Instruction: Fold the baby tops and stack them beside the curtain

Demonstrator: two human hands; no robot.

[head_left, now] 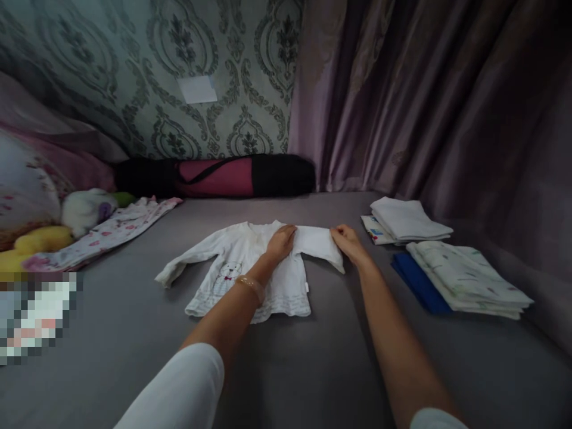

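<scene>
A small white long-sleeved baby shirt (250, 274) with a little bear print lies flat on the grey bed surface (134, 333). My left hand (280, 241) rests flat on the shirt's upper part near the collar, fingers stretched out. My right hand (347, 241) pinches the end of the shirt's right sleeve (318, 241), which stretches sideways between both hands. The left sleeve lies spread out to the left.
Folded cloths are stacked at the right: a white pile (406, 219) and a printed pile on a blue one (465, 277). A pink-and-black rolled bag (218, 177) lies against the wall. Patterned clothing (107, 232) and soft toys (84, 208) sit at the left. Curtains hang at the right.
</scene>
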